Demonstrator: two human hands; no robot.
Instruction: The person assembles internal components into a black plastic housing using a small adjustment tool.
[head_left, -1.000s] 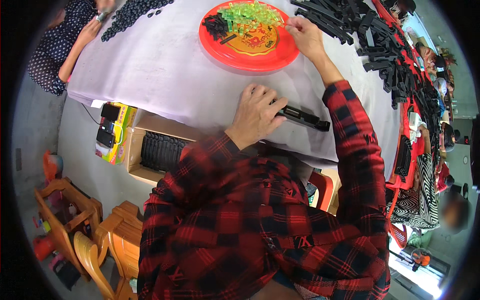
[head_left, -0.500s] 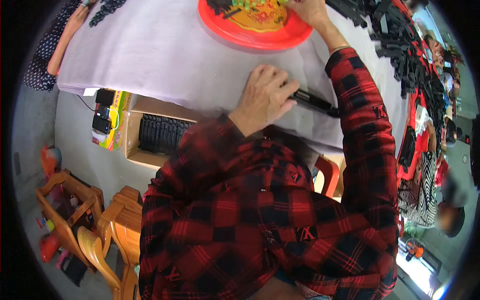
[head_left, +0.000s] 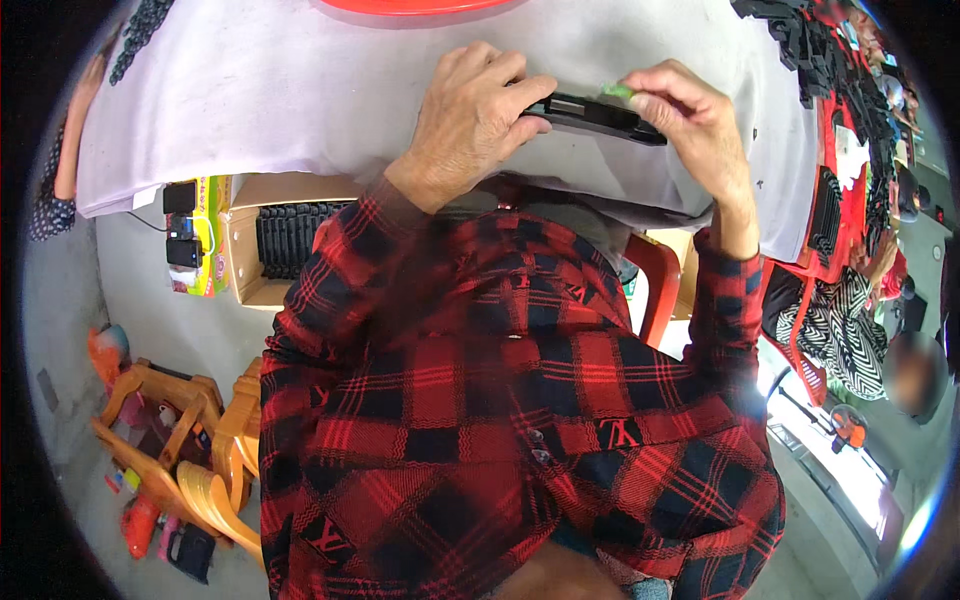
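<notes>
left hand (head_left: pixel 463 122) gripping black part (head_left: pixel 606 119) | right hand (head_left: pixel 708 128) (off plate (head_left: pixel 420 5) now) pinching green piece (head_left: pixel 617 91)

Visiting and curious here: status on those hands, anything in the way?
Left grip: holding long black part by its left end. Right grip: pinching small green piece near part's right half. Red plate beyond, clear of both.

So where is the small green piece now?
In the head view, upper right of centre, the small green piece is pinched in the right hand, near the right end of the long black part the left hand holds.
</notes>
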